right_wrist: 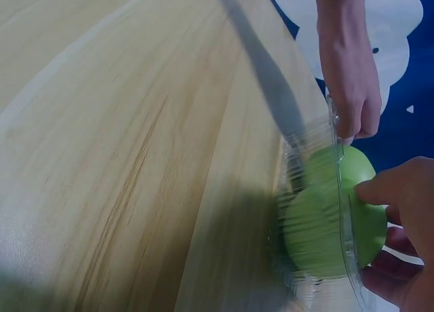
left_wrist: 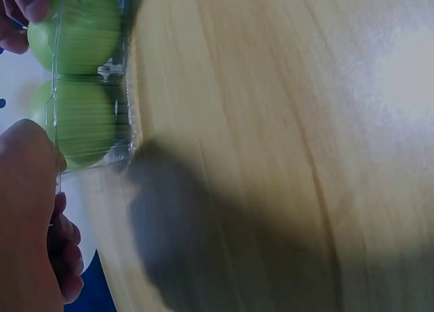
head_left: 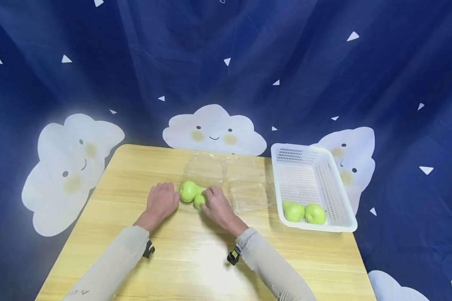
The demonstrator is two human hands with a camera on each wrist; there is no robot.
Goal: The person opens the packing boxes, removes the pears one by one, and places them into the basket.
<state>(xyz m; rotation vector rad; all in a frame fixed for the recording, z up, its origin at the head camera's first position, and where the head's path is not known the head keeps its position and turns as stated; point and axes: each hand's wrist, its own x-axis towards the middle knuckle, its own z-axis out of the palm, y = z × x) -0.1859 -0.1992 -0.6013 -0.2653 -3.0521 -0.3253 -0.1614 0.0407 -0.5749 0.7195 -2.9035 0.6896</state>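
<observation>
Two green pears sit side by side in one half of a clear plastic clamshell box [left_wrist: 85, 164] near the middle of the table. My left hand [head_left: 162, 201] grips the box's left rim, thumb on top and fingers curled below, beside the far-left pear [head_left: 188, 191]. Around the nearer pear [right_wrist: 315, 234], my right hand [head_left: 220, 209] curls its thumb and fingers. That pear is partly hidden by the fingers in the head view. The pears' lower parts show through the ribbed box wall in both wrist views.
More clear plastic box sections [head_left: 248, 194] stand to the right of and behind the pears. A white perforated basket [head_left: 344, 196] at the table's right holds two green pears [head_left: 315, 213] at its near end. A blue curtain [head_left: 218, 62] hangs behind the wooden table [head_left: 188, 259].
</observation>
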